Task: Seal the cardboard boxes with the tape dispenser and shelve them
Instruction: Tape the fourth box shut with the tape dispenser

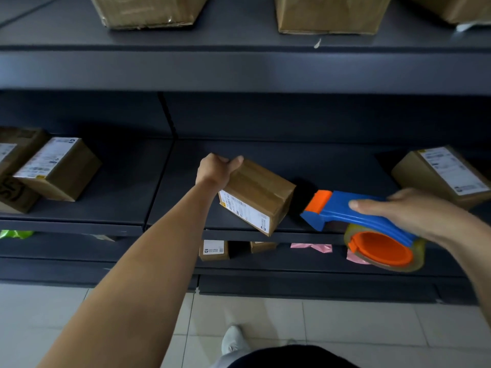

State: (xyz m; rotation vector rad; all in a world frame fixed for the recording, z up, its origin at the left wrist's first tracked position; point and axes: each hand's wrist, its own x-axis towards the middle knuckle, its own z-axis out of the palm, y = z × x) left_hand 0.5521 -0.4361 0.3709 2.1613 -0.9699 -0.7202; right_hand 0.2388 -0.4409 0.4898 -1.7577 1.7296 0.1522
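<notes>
Small brown rectangular cardboard box (259,192), matte, white printed label on its near face, is sitting askew at the front edge of the dark grey metal shelf (332,160). The left hand (216,168) is gripping its far corner, fingers curled over it. The right hand (414,211) is clasping the blue-and-orange plastic tape dispenser (342,208), whose orange nose is just beside the box's right side. A glossy clear tape roll (421,252) is ringing its round hub.
</notes>
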